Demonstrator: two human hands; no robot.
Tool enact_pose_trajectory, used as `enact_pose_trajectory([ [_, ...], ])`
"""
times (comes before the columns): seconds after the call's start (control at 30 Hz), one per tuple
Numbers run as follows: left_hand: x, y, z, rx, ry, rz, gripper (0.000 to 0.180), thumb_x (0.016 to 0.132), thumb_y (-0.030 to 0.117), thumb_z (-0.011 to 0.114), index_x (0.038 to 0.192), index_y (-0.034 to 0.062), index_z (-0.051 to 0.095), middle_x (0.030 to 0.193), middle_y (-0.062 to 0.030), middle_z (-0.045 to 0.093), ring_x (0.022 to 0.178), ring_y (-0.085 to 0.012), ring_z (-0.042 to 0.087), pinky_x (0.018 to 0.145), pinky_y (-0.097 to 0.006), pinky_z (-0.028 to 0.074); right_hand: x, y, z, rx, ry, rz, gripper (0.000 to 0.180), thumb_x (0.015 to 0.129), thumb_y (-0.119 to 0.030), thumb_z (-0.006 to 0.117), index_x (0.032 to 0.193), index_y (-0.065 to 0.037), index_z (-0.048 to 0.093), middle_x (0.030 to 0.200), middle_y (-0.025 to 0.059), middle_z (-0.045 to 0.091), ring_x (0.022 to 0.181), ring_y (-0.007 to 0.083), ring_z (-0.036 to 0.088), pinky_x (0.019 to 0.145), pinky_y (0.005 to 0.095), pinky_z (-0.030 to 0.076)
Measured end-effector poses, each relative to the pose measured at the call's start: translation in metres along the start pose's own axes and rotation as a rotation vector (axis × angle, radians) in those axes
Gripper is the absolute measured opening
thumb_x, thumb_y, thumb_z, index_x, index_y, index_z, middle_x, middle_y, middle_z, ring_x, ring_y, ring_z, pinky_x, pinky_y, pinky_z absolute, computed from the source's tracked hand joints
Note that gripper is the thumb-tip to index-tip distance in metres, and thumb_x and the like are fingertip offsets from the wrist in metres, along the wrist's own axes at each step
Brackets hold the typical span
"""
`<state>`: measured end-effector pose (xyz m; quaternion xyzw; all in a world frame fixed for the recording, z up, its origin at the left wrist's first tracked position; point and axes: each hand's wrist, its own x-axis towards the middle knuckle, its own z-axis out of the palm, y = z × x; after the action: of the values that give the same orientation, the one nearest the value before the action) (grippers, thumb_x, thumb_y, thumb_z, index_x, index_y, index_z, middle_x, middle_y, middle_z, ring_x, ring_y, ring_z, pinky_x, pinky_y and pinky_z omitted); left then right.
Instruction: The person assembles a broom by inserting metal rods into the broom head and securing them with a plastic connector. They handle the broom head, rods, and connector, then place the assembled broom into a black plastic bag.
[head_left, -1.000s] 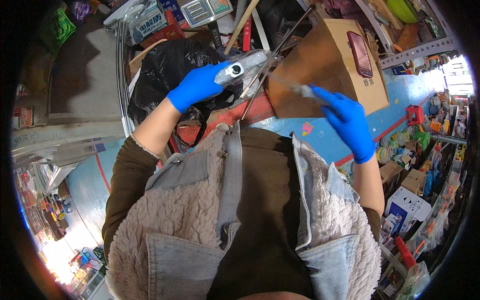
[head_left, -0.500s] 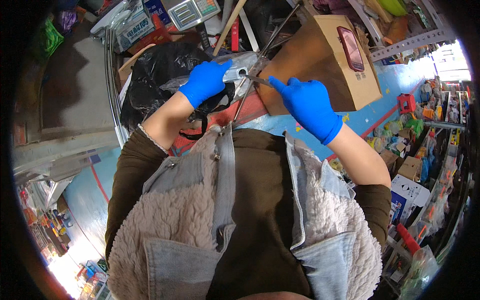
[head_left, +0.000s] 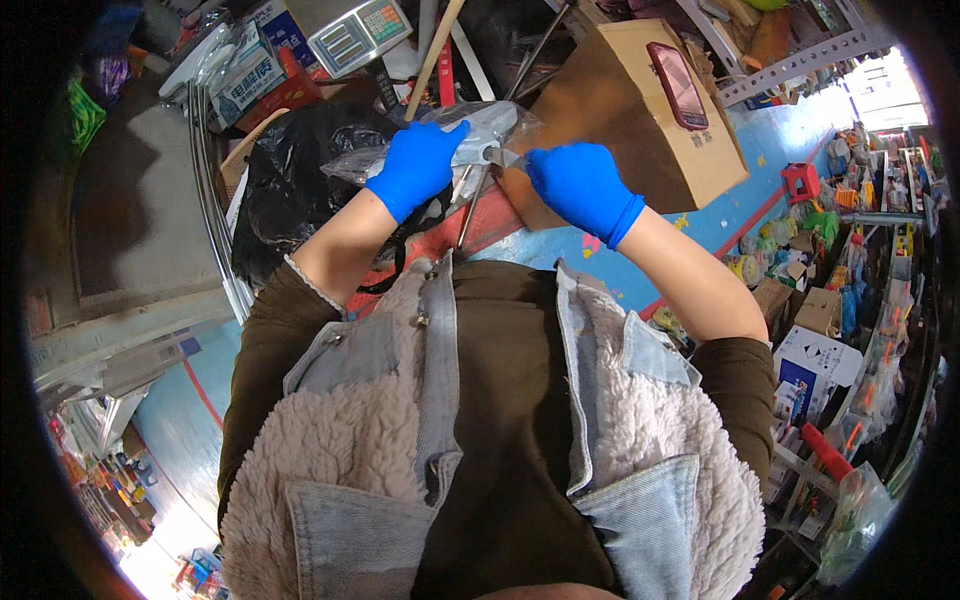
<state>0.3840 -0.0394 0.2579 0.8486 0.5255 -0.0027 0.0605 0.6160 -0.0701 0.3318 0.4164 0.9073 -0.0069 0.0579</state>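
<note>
My left hand, in a blue glove, is closed on a pale grey part that has a round opening at its end facing my right hand. Clear plastic film lies under and around that hand. My right hand, also gloved in blue, is curled around a thin, flat metal tool, whose free end points at the opening. Whether the tip enters the opening I cannot tell. A black plastic bag lies beside and beneath my left wrist. Thin metal rods slant below the part.
Behind my right hand stands a cardboard box with a red-framed phone on it. At the back are a digital scale and a wooden stick. Crowded shelves line the right side, over a blue floor.
My right hand has moved left, closer to the grey part, and its extended index finger has curled in. Less of the metal tool shows. The whole view has shifted slightly.
</note>
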Motion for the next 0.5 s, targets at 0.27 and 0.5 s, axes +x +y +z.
enact_pose_trajectory([
  [0.27,0.006,-0.010,0.009,0.026,0.054,0.025,0.060,0.071,0.014,0.062,0.129,0.0217,0.046,0.097,-0.0184,0.059,0.084,-0.0362,0.058,0.068,-0.045,0.049,-0.020,0.001,0.001,0.154,0.154,0.006,0.039,0.078,-0.012,0.055,0.116,-0.017,0.056,0.073,0.0086,0.059,0.060,0.0284,0.058,0.050,0.0400,0.044],
  [0.5,-0.014,-0.054,0.014,-0.237,0.008,-0.164,0.057,0.074,0.014,0.059,0.129,0.0205,0.046,0.096,-0.0211,0.060,0.086,-0.0377,0.059,0.073,-0.046,0.048,-0.121,0.072,-0.025,0.626,0.406,0.361,0.038,0.083,-0.011,0.057,0.120,-0.016,0.056,0.104,0.0116,0.060,0.094,0.0289,0.059,0.080,0.0330,0.047],
])
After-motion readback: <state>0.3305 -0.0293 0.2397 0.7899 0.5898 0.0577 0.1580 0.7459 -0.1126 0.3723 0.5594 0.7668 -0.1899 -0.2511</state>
